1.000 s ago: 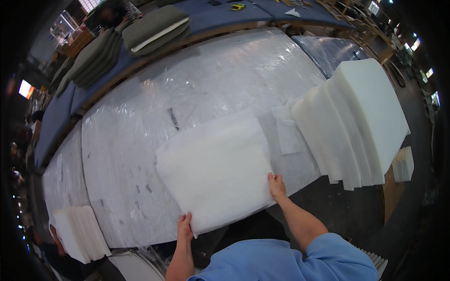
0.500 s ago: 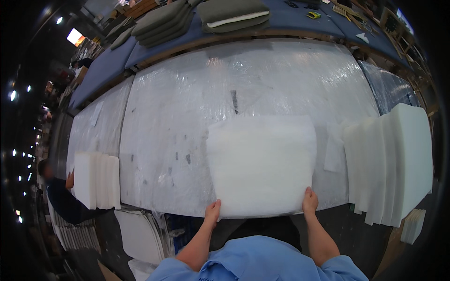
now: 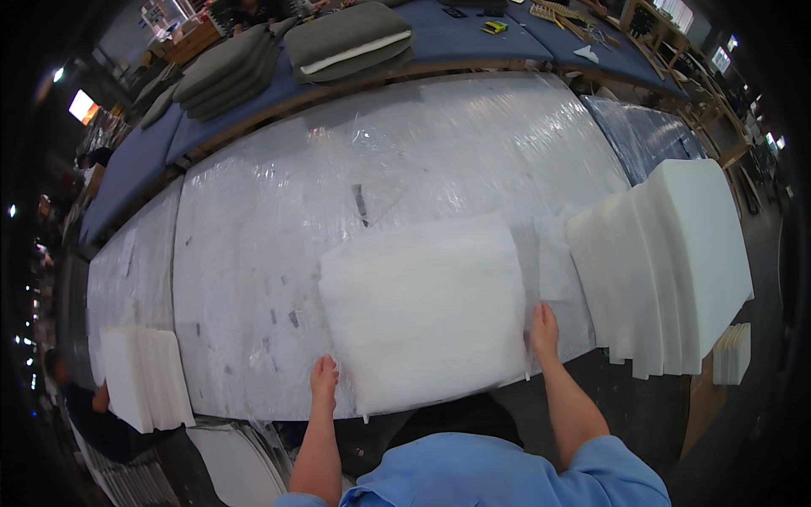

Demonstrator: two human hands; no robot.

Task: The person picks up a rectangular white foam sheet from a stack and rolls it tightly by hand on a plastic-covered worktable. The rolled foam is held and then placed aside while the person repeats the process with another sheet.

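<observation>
A white square pad (image 3: 427, 313), with what looks like fluffy wadding on top, lies flat at the near edge of a plastic-covered table (image 3: 253, 253). Small white corners stick out at its near end. Beside its left edge is my left hand (image 3: 323, 382), fingers stretched forward and holding nothing. My right hand (image 3: 545, 331) is just off the right edge, also with fingers extended and nothing in it. Whether either hand brushes the pad or the plastic is hard to tell. A thin white sheet (image 3: 553, 258) lies past my right hand.
Tall white foam pieces (image 3: 701, 262) stand stacked at the right, with a smaller stack (image 3: 732, 355) below. At far left a co-worker (image 3: 97, 418) touches another foam stack (image 3: 144, 380). Grey-green cushions (image 3: 351, 38) lie on a blue table (image 3: 473, 38) behind. White panels (image 3: 232, 465) stand lower left.
Both hands have let go of the pad's near corners and moved outward to its sides. The view has turned, so the scene sits further left and tilted.
</observation>
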